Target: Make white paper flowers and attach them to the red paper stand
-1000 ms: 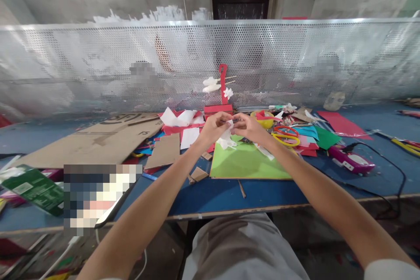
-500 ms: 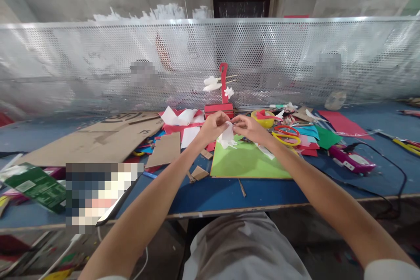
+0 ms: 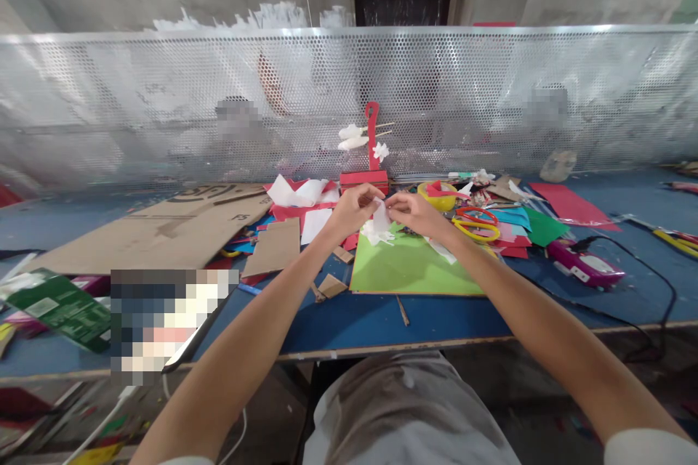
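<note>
A small piece of thin white paper (image 3: 381,218) hangs between my two hands, pinched at its top. My left hand (image 3: 357,205) is closed on its left side, thumb and forefinger together. From the right, my right hand (image 3: 410,211) pinches the other side. Under the paper lie white paper scraps (image 3: 376,235) at the far left corner of a lime-green sheet (image 3: 414,269). Behind my hands stands a red cut-out post (image 3: 373,138) on a red box (image 3: 362,182), with white paper flowers (image 3: 353,139) on thin sticks beside it.
Brown cardboard (image 3: 158,232) covers the left of the blue table (image 3: 338,330). Yellow-handled scissors (image 3: 475,229), a yellow tape roll (image 3: 439,196) and coloured paper lie right of my hands. Farther right is a purple device (image 3: 586,267) with a black cable. A perforated metal screen (image 3: 305,102) stands behind.
The white paper between my fingers has shifted slightly and now shows as a smoother, flatter strip. Both hands stay in almost the same place, still pinching it.
</note>
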`<state>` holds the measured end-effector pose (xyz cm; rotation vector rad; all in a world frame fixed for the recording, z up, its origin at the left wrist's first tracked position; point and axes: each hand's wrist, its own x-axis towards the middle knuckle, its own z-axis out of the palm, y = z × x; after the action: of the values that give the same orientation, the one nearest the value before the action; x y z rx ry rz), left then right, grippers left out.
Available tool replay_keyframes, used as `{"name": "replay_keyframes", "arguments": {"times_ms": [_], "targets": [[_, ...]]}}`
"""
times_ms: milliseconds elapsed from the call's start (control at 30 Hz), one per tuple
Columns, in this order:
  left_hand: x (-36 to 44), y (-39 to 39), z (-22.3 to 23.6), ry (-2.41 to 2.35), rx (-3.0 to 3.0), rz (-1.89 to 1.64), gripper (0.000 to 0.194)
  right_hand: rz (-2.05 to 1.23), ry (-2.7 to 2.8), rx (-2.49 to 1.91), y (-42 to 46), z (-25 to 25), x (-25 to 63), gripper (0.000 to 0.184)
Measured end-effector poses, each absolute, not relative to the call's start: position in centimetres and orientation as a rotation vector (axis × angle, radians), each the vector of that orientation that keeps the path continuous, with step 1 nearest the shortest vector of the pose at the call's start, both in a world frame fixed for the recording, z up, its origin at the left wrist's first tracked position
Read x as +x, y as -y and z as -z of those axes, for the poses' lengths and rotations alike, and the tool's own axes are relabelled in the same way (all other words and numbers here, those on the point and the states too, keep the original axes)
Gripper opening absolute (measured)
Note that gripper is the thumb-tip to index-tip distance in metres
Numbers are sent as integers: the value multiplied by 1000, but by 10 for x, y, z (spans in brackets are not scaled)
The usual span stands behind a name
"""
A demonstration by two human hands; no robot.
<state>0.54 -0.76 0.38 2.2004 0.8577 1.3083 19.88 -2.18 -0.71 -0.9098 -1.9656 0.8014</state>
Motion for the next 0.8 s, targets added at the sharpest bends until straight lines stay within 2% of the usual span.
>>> {"name": "replay_keyframes", "arguments": {"times_ms": [567, 800], "targets": [[2, 6, -2, -935, 2259, -1286, 7, -858, 2023, -960, 27, 2, 196, 18], [1, 6, 0, -938, 2302, -1255, 7, -787, 2070, -963, 32, 0, 196, 27]]}}
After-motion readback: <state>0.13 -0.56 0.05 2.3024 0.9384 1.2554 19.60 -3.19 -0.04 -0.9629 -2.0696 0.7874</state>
